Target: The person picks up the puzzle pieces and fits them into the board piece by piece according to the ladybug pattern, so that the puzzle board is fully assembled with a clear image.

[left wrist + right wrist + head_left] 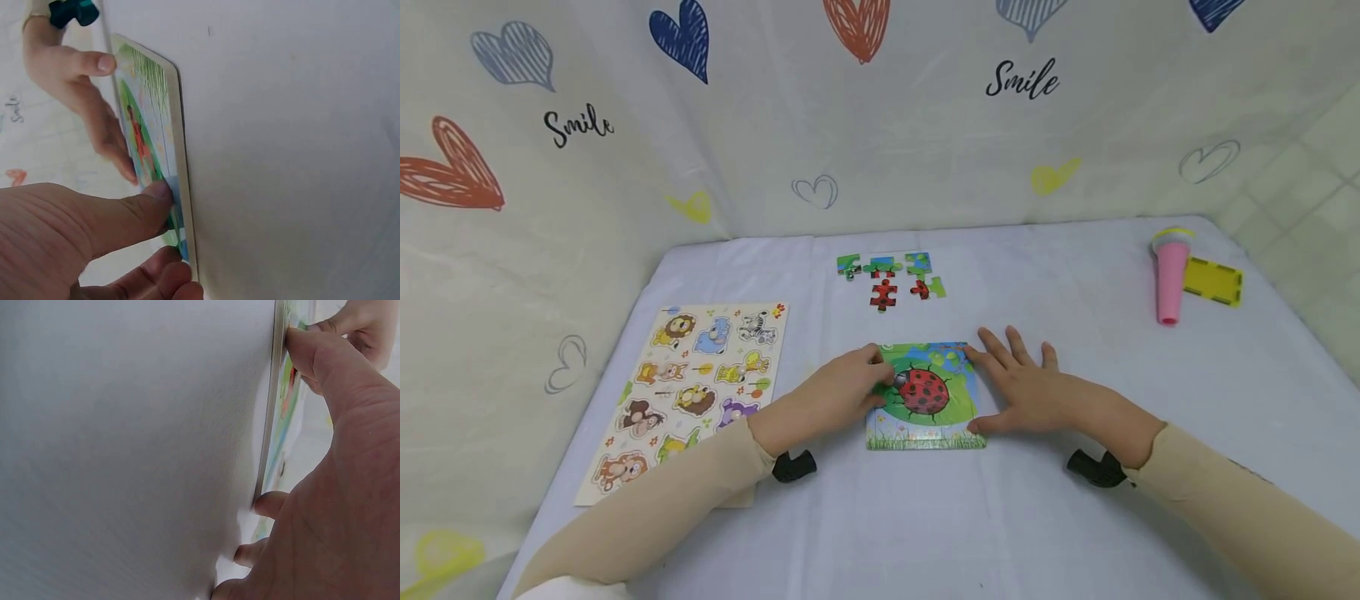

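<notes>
**A:** Can you read anything?

**B:** "Smile", twice, on the heart-printed backdrop (910, 125), beyond both hands. The left wrist view catches the word as well, turned sideways.

**A:** And the ladybug puzzle (925, 396)?

**B:** On the white-covered table (910, 517), between the two hands. The left grip (831, 392) pinches at its left side, thumb and bent fingers close together. I can't tell whether a separate piece sits between them. The right grip (1030, 387) is spread wide, holding nothing; its thumb and a fingertip touch the puzzle's right edge.

**A:** What else lies around the grips?

**B:** Loose puzzle pieces (883, 295) just beyond the puzzle, ahead of both. The animal board (700, 375) is left of the left grip, partly under that sleeve (677, 492). Well beyond the right grip and off to its right, a pink toy microphone (1169, 283) lies beside a yellow plate (1213, 281).

**A:** Do the wrist cameras add anything?

**B:** The left one shows that thumb laid on the picture and the puzzle's pale side edge. The right one looks along the opposite edge, thumb against it. Only the head view gives the whole ladybug, the loose pieces and the microphone.
</notes>
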`<state>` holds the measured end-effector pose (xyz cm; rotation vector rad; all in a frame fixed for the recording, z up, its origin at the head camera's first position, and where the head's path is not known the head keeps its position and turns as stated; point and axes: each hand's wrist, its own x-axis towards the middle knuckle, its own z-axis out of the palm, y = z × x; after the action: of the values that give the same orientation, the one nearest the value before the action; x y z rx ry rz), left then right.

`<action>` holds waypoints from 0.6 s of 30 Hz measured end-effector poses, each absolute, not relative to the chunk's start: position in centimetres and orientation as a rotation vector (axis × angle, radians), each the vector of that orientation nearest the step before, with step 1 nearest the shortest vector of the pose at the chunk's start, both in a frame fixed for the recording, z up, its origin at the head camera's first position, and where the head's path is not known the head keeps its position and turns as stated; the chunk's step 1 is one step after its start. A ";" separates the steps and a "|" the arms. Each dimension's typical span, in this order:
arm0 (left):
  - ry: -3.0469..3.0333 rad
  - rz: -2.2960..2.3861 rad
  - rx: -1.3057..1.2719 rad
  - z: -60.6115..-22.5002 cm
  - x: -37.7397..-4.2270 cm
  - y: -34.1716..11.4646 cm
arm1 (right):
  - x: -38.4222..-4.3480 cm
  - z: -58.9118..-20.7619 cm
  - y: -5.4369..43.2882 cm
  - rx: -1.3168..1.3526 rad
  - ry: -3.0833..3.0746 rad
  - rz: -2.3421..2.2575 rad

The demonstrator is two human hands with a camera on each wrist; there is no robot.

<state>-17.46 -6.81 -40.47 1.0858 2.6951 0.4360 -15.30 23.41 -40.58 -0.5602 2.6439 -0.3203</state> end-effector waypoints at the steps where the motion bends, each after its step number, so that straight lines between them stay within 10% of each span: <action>1: 2.692 0.447 1.082 -40.5 -17.5 -6.8 | -15.3 -40.6 23.4 -0.560 2.645 -0.319; 18: 2.686 0.278 1.237 -40.6 -17.7 -7.2 | -15.5 -40.8 23.6 -0.567 2.632 -0.325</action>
<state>-17.67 -7.21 -40.64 1.2373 2.6855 0.2785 -15.47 23.55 -40.80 -0.5668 2.6324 -0.3250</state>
